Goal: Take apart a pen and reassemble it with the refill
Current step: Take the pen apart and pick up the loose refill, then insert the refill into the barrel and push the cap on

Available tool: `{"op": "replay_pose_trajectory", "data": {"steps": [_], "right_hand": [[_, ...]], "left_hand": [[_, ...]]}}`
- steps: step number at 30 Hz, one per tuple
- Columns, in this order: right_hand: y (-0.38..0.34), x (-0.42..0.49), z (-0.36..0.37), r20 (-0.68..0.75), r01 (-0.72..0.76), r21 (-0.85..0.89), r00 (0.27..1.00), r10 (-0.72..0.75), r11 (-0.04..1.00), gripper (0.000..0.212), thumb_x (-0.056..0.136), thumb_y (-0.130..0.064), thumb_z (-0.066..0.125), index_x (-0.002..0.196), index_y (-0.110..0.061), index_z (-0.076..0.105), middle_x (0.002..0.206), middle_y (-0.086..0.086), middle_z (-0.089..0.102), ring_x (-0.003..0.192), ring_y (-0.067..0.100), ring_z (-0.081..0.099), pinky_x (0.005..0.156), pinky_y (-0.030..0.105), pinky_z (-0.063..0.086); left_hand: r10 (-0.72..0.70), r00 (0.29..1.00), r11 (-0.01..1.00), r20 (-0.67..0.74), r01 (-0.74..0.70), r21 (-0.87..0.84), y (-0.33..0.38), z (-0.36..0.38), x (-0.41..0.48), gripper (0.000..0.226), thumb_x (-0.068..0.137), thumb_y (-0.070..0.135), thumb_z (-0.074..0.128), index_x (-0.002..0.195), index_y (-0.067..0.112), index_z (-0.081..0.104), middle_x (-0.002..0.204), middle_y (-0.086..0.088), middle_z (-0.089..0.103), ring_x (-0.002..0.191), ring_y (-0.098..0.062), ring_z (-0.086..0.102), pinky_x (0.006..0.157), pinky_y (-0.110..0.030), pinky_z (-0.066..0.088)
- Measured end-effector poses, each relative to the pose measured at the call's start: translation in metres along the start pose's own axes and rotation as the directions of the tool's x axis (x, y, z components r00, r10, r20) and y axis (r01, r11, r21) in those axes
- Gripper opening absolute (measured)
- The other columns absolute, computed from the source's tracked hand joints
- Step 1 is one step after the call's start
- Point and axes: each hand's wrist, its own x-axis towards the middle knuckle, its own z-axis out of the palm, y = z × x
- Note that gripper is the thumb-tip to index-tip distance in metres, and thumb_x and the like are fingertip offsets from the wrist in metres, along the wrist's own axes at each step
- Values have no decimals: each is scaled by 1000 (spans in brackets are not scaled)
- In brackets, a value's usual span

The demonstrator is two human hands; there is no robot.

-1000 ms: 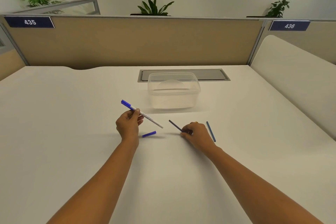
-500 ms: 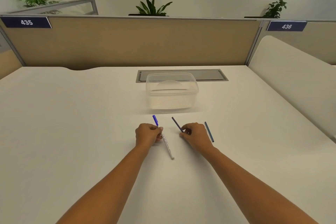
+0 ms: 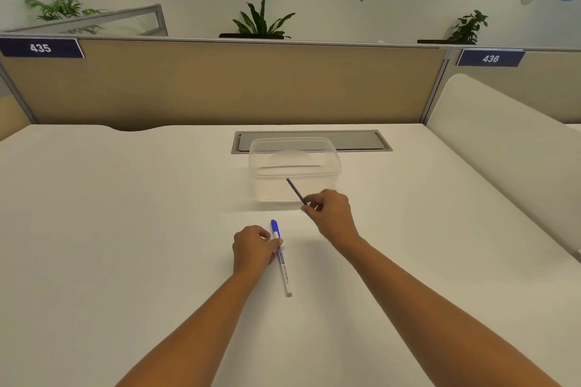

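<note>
- Since half a second earlier, the right hand [image 3: 331,214] had lifted away from the table [image 3: 125,229] and carried the dark refill [image 3: 295,190] up, in front of the clear container [image 3: 294,166].
- That hand was pinched on the low end of the refill, whose free end pointed up and away to the left.
- Nearer to the person and to the left, the left hand [image 3: 253,248] was closed around the upper part of the pen barrel [image 3: 283,264], just below its blue end.
- Its white open end pointed toward the person and lay on, or just above, the table; I could not tell which.
- Both hands were well apart from each other.
- I judged that the refill, being thin, could slip or miss the narrow opening if the barrel were not turned to face it.
- A tilted entry could bend the refill.
</note>
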Motion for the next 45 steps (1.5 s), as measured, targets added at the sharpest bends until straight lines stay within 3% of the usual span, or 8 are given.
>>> {"op": "replay_pose_trajectory", "data": {"steps": [4, 8, 12, 19, 28, 34, 38, 45], "right_hand": [[-11, 30, -8, -40, 46, -32, 998, -47, 998, 20, 80, -13, 67, 99, -5, 71, 91, 16, 72, 84, 27, 64, 75, 25, 43], [-14, 63, -14, -52, 66, -119, 996, -73, 991, 16, 82, -13, 65, 95, -6, 70, 90, 15, 72, 87, 27, 62, 73, 27, 43], [-12, 90, -14, 15, 90, -279, 996, -90, 956, 17, 85, -11, 60, 98, -6, 70, 98, 16, 69, 95, 29, 59, 74, 31, 43], [-6, 114, -2, 141, 88, -400, 989, -33, 912, 21, 89, -11, 54, 98, -4, 71, 104, 17, 68, 94, 31, 62, 76, 35, 50], [0, 125, 6, 107, 38, -314, 994, -4, 949, 18, 88, -6, 54, 91, -1, 71, 100, 14, 71, 91, 30, 64, 71, 30, 46], [2, 119, 9, 22, 57, -243, 998, -53, 968, 24, 86, -1, 47, 90, -1, 71, 96, 13, 72, 90, 27, 63, 76, 35, 50], [-2, 108, 9, -99, 95, -138, 989, -109, 986, 20, 88, -9, 51, 90, -4, 71, 93, 12, 71, 84, 24, 61, 67, 26, 40], [0, 64, 8, -176, 154, 46, 974, -144, 987, 15, 86, -8, 57, 91, -3, 71, 85, 13, 71, 71, 12, 51, 68, 11, 33]], "left_hand": [[136, 990, 990, -35, -134, 49, -2, -3, 3, 10, 78, 17, 67, 77, 8, 64, 63, -12, 66, 54, -26, 62, 66, -36, 57], [283, 949, 931, -141, -237, 278, -7, -8, 10, 10, 84, 21, 57, 83, 15, 65, 81, -4, 69, 74, -21, 57, 61, -27, 42], [351, 927, 862, -131, -266, 431, -19, -12, 23, 16, 87, 24, 55, 96, 15, 64, 104, -3, 66, 103, -25, 53, 79, -37, 42], [384, 920, 781, -80, -277, 560, -38, -16, 31, 24, 90, 30, 50, 104, 16, 63, 114, -1, 64, 107, -22, 54, 85, -36, 39], [413, 906, 761, -92, -287, 581, -39, -15, 31, 24, 89, 30, 51, 102, 15, 64, 113, -2, 65, 106, -23, 55, 83, -37, 41], [408, 908, 763, -95, -282, 582, -39, -15, 30, 24, 89, 31, 51, 102, 15, 63, 113, -1, 64, 107, -21, 54, 84, -36, 40], [387, 915, 798, -109, -273, 537, -40, -15, 31, 24, 88, 30, 52, 104, 15, 63, 115, -2, 64, 109, -22, 54, 88, -36, 40], [334, 928, 898, -165, -260, 355, -37, -14, 24, 23, 86, 23, 57, 107, 16, 60, 117, -5, 64, 113, -23, 52, 96, -37, 34]]}}
